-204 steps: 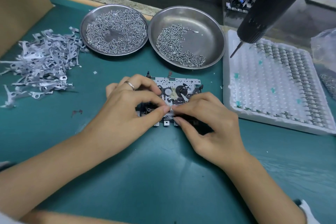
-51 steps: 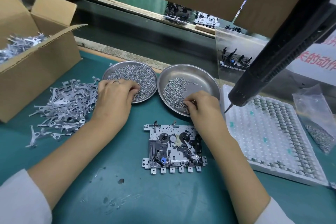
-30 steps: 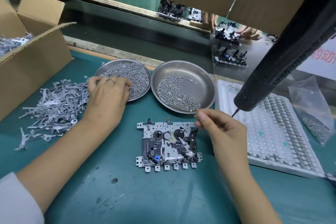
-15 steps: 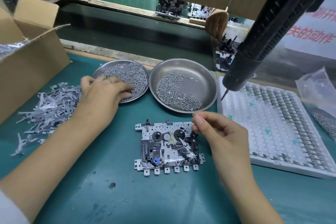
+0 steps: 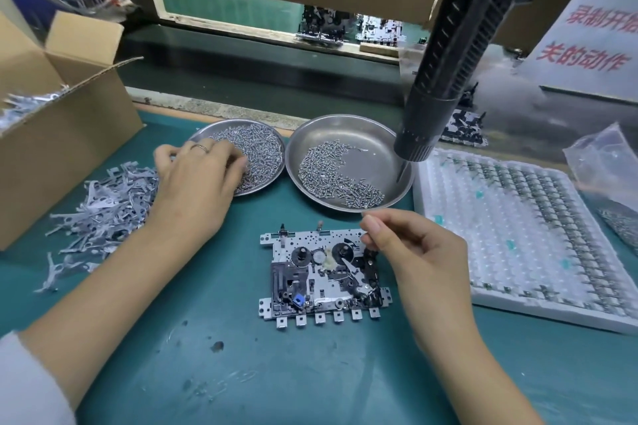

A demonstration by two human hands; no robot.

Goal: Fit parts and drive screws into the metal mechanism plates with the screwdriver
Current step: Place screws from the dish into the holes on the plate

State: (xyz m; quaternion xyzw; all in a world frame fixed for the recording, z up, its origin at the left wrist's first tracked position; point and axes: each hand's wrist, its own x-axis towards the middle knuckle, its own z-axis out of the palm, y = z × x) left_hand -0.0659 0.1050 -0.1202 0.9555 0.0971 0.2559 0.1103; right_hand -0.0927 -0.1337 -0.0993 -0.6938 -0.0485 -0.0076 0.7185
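Observation:
A metal mechanism plate (image 5: 321, 274) with black gears and a small blue part lies flat on the green mat. My right hand (image 5: 417, 259) hovers at its upper right corner, thumb and forefinger pinched together as if on a small screw, which is too small to make out. My left hand (image 5: 196, 179) reaches into the left steel dish (image 5: 266, 145) full of screws, fingertips down among them. A second steel dish (image 5: 376, 145) holds fewer screws. The black electric screwdriver (image 5: 445, 62) hangs above the right dish, bit pointing down, untouched.
A pile of stamped metal levers (image 5: 103, 207) lies left of my left hand, beside an open cardboard box (image 5: 51, 141). A white foam tray (image 5: 518, 224) with rows of small parts sits at the right, a plastic bag (image 5: 604, 169) behind it. More mechanisms stand on the far conveyor.
My right hand left the right dish and came back over the plate's upper right corner with fingers pinched. My left hand stayed in the left dish. The hanging screwdriver swung left.

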